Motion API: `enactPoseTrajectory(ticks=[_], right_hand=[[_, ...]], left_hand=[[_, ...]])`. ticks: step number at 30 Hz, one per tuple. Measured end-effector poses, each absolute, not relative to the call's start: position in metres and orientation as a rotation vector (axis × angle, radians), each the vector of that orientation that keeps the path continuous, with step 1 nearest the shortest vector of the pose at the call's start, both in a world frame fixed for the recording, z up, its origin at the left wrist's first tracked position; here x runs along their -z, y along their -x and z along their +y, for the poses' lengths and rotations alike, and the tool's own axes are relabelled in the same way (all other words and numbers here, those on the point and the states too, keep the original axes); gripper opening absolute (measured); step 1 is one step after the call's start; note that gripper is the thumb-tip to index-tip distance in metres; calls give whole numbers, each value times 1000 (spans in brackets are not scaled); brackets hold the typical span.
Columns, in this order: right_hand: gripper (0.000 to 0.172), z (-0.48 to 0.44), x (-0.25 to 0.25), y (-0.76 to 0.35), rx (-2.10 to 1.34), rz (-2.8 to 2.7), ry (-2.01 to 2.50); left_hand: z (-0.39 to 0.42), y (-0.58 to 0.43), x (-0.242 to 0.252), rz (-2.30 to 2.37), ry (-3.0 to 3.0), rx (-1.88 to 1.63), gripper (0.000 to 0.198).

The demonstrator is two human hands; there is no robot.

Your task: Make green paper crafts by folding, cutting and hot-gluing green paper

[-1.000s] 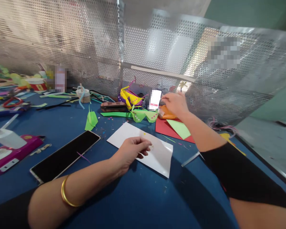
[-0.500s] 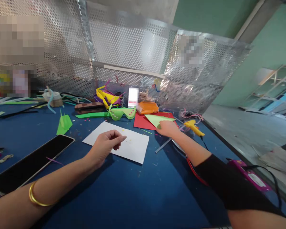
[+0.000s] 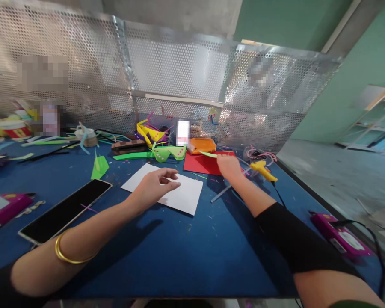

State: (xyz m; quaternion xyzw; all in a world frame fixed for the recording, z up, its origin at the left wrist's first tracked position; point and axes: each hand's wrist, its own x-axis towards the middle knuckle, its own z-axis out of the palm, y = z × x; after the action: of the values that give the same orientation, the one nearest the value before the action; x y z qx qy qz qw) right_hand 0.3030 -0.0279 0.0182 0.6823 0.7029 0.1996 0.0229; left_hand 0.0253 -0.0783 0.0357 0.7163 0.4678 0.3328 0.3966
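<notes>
My left hand [image 3: 156,185] hovers above a white sheet of paper [image 3: 188,194], thumb and fingers apart with nothing between them. Over a red sheet [image 3: 195,166], my right hand [image 3: 230,168] is closed on a light green piece of paper [image 3: 208,154], which shows nearly edge-on; part of it is hidden behind the fingers. Left of the red sheet lie green paper glasses [image 3: 169,153] with pink dots on one side. A clear glue stick [image 3: 220,194] rests on the table below my right wrist.
A yellow glue gun [image 3: 263,170] lies right of my right hand. On the left are a black-screened phone [image 3: 66,209] and a folded green paper [image 3: 99,167]. Yellow paper glasses [image 3: 150,133] and an orange case [image 3: 203,146] stand along the perforated metal screen [image 3: 179,68].
The right hand has tilted the green paper up off the red sheet. My left hand's thumb and fingers have parted. The view has shifted slightly left.
</notes>
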Motion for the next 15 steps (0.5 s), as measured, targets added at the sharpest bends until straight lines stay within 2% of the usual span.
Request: enactPoseTrajectory(ticks=[2, 5, 7, 9, 11, 15], right_hand=[[23, -38, -39, -308, -858, 2206, -2200], [32, -61, -71, -309, -1165, 2278, -2278], [31, -81, -86, -302, -1392, 2446, -2333], [26, -99, -92, -291, -1404, 2673, -2377], [21, -112, -91, -280, -1129, 2893, -2458], [18, -118, -73, -263, -134, 3207, -2608]], left_hand=[[-75, -27, -39, 1167, -1813, -889, 44], [-70, -28, -45, 1153, -1774, -1024, 46], [-69, -29, -48, 1120, -1738, -1132, 51], [-70, -30, -51, 1053, -1685, -1218, 59], [-73, -31, -53, 937, -1613, -1250, 61], [-82, -34, -48, 797, -1418, -1082, 42]])
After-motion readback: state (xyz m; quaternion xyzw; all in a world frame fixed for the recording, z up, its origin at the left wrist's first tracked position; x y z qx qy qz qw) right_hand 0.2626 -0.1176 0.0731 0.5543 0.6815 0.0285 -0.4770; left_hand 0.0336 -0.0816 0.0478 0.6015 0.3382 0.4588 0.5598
